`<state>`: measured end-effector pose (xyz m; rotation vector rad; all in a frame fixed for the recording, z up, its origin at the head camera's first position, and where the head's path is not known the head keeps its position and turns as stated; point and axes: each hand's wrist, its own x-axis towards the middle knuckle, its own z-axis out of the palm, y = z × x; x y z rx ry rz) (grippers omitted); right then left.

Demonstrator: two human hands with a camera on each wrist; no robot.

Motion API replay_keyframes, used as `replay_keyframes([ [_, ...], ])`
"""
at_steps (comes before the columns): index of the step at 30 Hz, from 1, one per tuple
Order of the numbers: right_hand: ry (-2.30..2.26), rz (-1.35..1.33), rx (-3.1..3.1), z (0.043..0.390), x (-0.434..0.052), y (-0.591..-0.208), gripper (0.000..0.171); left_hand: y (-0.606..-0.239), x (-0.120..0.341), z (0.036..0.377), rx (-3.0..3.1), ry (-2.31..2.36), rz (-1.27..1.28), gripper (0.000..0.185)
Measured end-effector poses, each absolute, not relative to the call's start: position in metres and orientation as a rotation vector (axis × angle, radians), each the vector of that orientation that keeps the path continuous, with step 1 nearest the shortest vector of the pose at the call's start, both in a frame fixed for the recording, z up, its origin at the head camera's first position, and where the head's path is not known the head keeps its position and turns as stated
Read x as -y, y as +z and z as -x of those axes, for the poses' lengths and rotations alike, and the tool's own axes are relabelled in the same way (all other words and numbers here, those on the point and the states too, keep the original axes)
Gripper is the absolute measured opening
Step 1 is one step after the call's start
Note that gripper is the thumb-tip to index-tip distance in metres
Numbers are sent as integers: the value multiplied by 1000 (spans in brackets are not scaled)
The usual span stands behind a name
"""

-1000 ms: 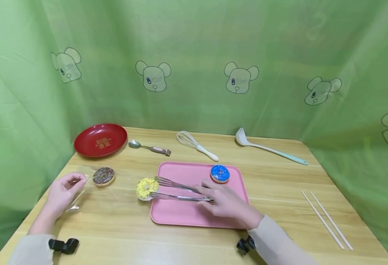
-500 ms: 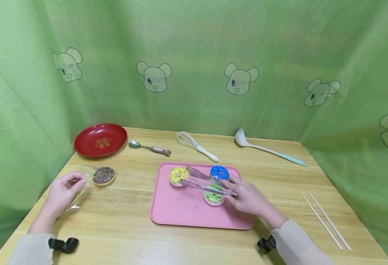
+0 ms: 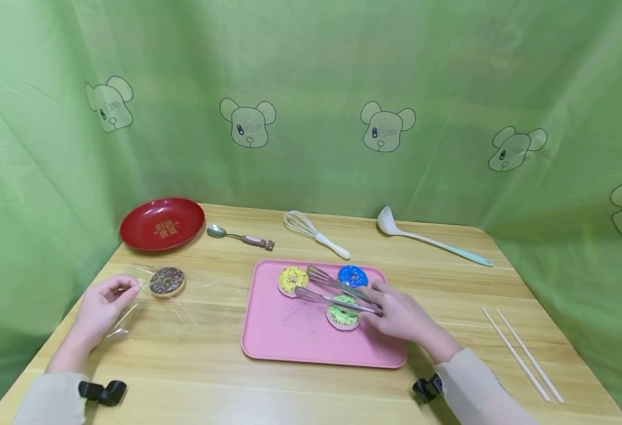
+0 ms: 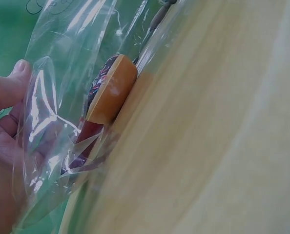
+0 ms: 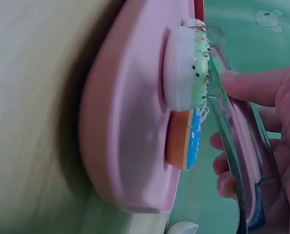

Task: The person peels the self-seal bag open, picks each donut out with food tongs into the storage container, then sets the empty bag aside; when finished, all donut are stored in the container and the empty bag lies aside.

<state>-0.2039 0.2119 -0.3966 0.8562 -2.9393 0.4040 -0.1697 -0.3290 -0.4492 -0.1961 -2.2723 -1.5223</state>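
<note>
My left hand [image 3: 106, 307] pinches the edge of a clear plastic bag [image 4: 67, 29] at the table's left. A chocolate-topped toy donut [image 3: 167, 282] sits within the bag's outline; I cannot tell whether it is inside or behind the film. Over the pink tray [image 3: 284, 336], my right hand [image 3: 398, 313] holds metal tongs [image 3: 332, 301]. Their arms are spread, with the tips beside the right edge of a yellow donut [image 3: 292, 280] on the tray. Beneath the tongs lies a green donut [image 3: 341, 319], partly covered. Behind it is a blue donut [image 3: 352, 275].
Along the back lie a red plate [image 3: 162, 224], a spoon [image 3: 249, 239], a white whisk [image 3: 316, 235] and a ladle [image 3: 428, 236]. Two white chopsticks [image 3: 523, 354] are at the right. A green curtain [image 3: 311, 177] encloses the table's back and sides.
The yellow donut and tongs have moved right, from beside the tray's left edge to over the tray. The tongs no longer flank the donut. My left hand has barely moved.
</note>
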Motion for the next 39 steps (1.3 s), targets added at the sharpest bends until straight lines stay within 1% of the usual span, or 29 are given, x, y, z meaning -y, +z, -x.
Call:
replay_keyframes([
  [3,421,-841,2942,204,-214,-395,54,-449,328,168,2265,-1536,201,8],
  [10,465,-819,2917,204,-221,-392,53,-448,331,165,2292,-1498,184,16],
  [15,499,-840,2880,201,-215,-388,50,-447,333,165,2296,-1487,185,15],
  [22,527,-983,2817,198,-187,-382,47,-445,333,167,2297,-1491,189,15],
  [29,557,-1142,2792,195,-156,-386,37,-446,330,168,2275,-1532,204,16],
  [39,507,-1230,2895,195,-108,-390,45,-445,331,168,2320,-1478,191,17],
])
